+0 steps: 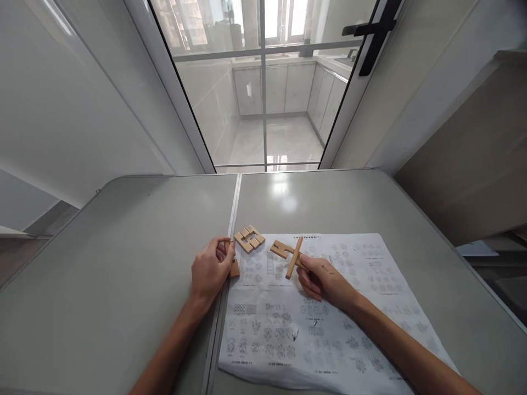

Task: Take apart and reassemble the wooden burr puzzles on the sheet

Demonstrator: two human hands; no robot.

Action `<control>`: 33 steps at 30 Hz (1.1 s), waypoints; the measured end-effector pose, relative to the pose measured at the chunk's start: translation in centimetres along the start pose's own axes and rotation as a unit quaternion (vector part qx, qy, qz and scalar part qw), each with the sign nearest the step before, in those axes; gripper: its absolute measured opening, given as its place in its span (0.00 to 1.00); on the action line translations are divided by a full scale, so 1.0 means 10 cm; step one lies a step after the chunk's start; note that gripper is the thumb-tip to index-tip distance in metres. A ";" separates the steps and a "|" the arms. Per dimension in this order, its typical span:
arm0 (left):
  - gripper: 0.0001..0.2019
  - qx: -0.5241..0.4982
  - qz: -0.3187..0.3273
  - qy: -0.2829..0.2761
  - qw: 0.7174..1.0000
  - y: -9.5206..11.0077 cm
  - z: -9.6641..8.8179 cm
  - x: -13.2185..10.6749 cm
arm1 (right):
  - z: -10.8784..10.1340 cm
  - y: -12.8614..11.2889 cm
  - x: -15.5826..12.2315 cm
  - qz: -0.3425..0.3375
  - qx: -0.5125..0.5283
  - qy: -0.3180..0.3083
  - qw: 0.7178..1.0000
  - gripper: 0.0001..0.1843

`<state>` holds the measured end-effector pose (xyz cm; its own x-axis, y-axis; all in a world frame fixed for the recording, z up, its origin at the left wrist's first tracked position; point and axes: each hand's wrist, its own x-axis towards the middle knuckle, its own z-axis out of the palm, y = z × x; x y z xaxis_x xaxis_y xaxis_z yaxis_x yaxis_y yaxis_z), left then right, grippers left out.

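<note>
My left hand (211, 269) is closed in a pinch on a small wooden puzzle piece (234, 267) at the left edge of a printed instruction sheet (329, 323). My right hand (323, 278) grips a joined pair of notched wooden bars (289, 254), one bar crossing the other, held just above the sheet. A cluster of several interlocked wooden pieces (249, 238) lies on the sheet's top left corner, just beyond my left thumb.
A grey folding table (123, 258) with a centre seam carries the sheet. Behind it stands a glass sliding door (263, 82) with a black handle (373, 38). A beige cabinet (473, 164) is at the right.
</note>
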<state>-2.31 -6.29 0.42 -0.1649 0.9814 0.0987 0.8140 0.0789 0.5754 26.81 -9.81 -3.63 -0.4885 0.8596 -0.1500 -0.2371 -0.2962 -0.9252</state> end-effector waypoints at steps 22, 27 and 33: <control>0.56 -0.152 0.389 -0.216 0.883 0.51 -0.04 -0.34 | -0.04 -0.02 -0.04 -0.037 -0.125 -0.136 0.982 0.41; 0.54 -0.172 0.363 -0.290 0.869 0.59 0.08 -0.36 | -0.04 -0.07 -0.05 -0.042 -0.135 -0.157 0.977 0.41; 0.47 -0.175 0.373 -0.244 0.878 0.54 0.08 -0.33 | -0.11 -0.04 -0.04 -0.011 -0.126 -0.153 0.980 0.43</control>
<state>3.09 -8.98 2.54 0.6699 0.7016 0.2429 0.3592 -0.5926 0.7209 28.04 -9.60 -3.62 -0.7237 0.6881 -0.0525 -0.0544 -0.1327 -0.9897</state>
